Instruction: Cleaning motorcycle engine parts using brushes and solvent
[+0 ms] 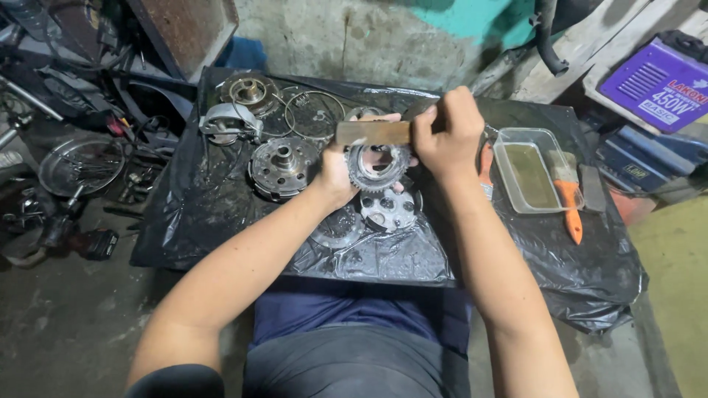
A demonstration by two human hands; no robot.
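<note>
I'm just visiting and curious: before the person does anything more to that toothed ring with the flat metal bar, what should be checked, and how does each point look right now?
1. Toothed ring gripped: ok, the left hand holds it up off the table.
2. Flat metal bar in hand: ok, the right hand grips its right end, and it lies across the top of the ring.
3. Fingers out of the bar's path: cannot tell, the left fingertips sit close beneath it.
4. Loose parts secure: ok, the round hub and thin rings lie flat on the black plastic sheet.
5. Clear tray and orange-handled brush out of elbow range: ok, they lie to the right.
</note>
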